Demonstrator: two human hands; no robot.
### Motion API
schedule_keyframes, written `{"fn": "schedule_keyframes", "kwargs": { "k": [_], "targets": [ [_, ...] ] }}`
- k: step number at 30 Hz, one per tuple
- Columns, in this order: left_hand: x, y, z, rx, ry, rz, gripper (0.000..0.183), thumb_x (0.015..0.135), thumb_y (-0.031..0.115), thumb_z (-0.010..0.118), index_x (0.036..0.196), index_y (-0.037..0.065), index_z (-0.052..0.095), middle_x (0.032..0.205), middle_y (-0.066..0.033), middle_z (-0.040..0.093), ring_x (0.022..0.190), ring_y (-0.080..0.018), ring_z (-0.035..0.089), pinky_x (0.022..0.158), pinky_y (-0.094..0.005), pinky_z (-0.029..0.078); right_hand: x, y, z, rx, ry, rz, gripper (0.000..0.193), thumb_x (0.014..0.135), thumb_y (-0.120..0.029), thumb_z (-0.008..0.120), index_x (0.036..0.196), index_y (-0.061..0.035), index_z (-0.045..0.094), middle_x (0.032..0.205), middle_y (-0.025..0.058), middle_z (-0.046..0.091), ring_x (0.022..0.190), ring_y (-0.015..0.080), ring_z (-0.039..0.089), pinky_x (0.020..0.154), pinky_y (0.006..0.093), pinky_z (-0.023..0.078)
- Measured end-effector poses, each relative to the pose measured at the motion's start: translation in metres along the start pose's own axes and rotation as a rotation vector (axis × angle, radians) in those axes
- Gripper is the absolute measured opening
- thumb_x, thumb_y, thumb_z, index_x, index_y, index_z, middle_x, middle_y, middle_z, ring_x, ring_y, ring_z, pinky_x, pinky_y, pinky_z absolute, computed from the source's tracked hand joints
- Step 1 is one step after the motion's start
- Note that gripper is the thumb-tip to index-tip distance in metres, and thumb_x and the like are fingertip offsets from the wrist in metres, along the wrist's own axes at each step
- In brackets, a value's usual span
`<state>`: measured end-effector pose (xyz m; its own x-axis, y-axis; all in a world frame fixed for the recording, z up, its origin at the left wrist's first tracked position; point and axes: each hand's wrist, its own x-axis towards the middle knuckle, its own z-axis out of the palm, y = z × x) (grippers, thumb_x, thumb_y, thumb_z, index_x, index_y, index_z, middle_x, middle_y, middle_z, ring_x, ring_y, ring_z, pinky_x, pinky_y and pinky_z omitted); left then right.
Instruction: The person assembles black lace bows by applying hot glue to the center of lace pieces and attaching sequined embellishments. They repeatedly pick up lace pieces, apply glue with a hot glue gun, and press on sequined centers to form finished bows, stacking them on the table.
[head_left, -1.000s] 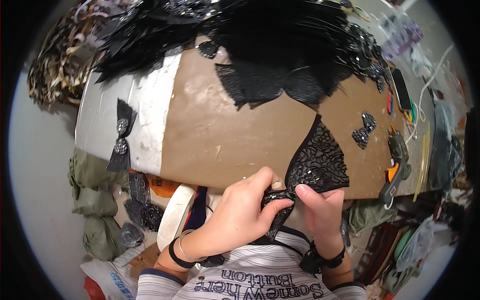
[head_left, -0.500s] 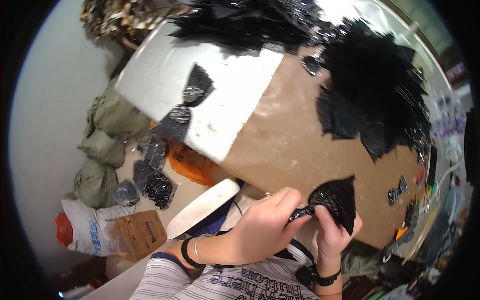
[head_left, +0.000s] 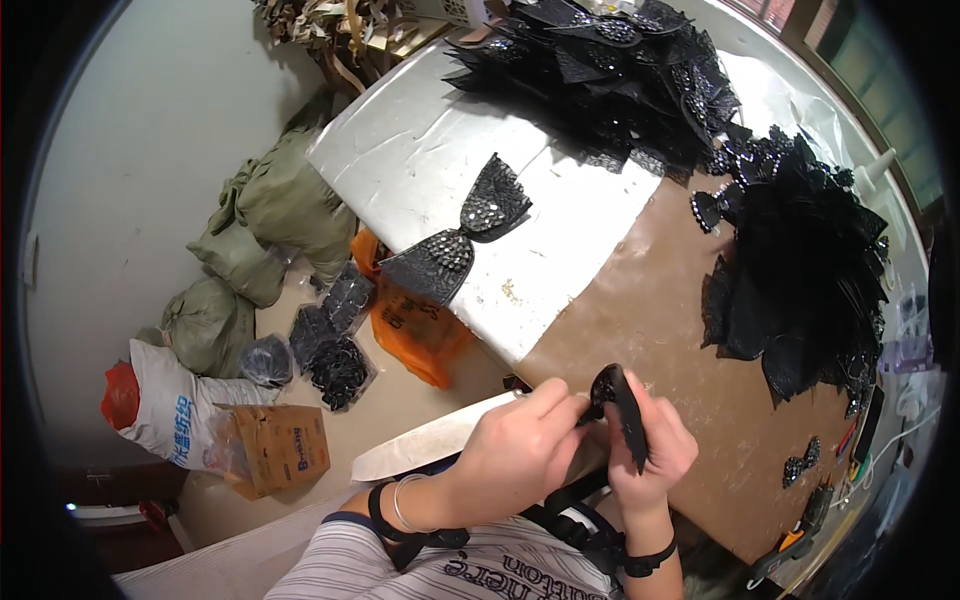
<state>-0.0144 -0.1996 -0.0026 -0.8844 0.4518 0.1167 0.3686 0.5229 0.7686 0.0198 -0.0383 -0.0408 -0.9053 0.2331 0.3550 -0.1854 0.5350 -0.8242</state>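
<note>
Close to my body, both hands hold a black bow (head_left: 628,412) with a glittery surface, its fabric wing seen nearly edge-on. My left hand (head_left: 525,440) has its fingers pinched at the narrow part of it. On the other side my right hand (head_left: 652,445) grips the wing between thumb and fingers; part of the bow is hidden by the fingers. A finished-looking black bow (head_left: 468,232) with shiny stones lies on the white sheet (head_left: 560,210) at the left of the table.
Black bows (head_left: 610,60) pile up at the far side; more black fabric pieces (head_left: 800,280) heap at right. A small beaded bow (head_left: 800,462) and orange-handled scissors (head_left: 790,542) lie near the right edge. Green sacks (head_left: 300,195) and a cardboard box (head_left: 285,448) stand on the floor.
The view has shifted, so the table sits farther right and lower. In my hands the bow has been turned from its broad face to nearly edge-on.
</note>
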Motion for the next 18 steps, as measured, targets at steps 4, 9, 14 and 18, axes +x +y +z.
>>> {"fn": "schedule_keyframes", "kwargs": {
  "k": [4, 9, 14, 18],
  "targets": [
    [0.01, -0.014, -0.023, 0.065, 0.053, -0.088, 0.02, 0.082, 0.009, 0.075, 0.098, -0.001, 0.07, 0.091, -0.012, 0.059, 0.071, -0.0295, 0.062, 0.064, -0.0344, 0.051, 0.008, 0.019, 0.01, 0.114, -0.048, 0.243, 0.017, 0.08, -0.003, 0.077, 0.096, 0.0025, 0.072, 0.069, 0.0077, 0.065, 0.058, 0.0131, 0.061, 0.056, 0.0273, 0.048],
    [0.043, -0.062, -0.061, 0.132, 0.107, -0.146, 0.029, 0.077, 0.02, 0.081, 0.101, 0.004, 0.074, 0.093, -0.0137, 0.06, 0.083, -0.03, 0.064, 0.077, -0.0363, 0.051, 0.009, 0.024, -0.019, 0.388, 0.001, 0.571, 0.036, 0.087, 0.006, 0.067, 0.123, 0.0044, 0.059, 0.078, 0.0036, 0.066, 0.068, 0.0079, 0.062, 0.065, 0.0213, 0.052],
    [0.086, -0.114, -0.069, 0.187, 0.131, -0.155, 0.044, 0.07, 0.02, 0.085, 0.105, -0.001, 0.07, 0.095, -0.0171, 0.069, 0.088, -0.03, 0.068, 0.08, -0.0351, 0.052, -0.021, 0.028, -0.06, 0.393, 0.14, 0.684, 0.017, 0.093, 0.005, 0.061, 0.11, 0.005, 0.06, 0.075, 0.0066, 0.064, 0.065, 0.012, 0.065, 0.063, 0.0237, 0.055],
    [0.089, -0.117, -0.058, 0.426, 0.286, -0.031, 0.044, 0.064, 0.015, 0.087, 0.098, 0.001, 0.065, 0.099, -0.0162, 0.064, 0.088, -0.0326, 0.065, 0.077, -0.0407, 0.052, -0.054, 0.033, -0.103, 0.334, 0.29, 0.704, 0.005, 0.097, -0.004, 0.059, 0.094, -0.0003, 0.057, 0.071, 0.0033, 0.061, 0.059, 0.0085, 0.06, 0.053, 0.0205, 0.049]
  ]
}}
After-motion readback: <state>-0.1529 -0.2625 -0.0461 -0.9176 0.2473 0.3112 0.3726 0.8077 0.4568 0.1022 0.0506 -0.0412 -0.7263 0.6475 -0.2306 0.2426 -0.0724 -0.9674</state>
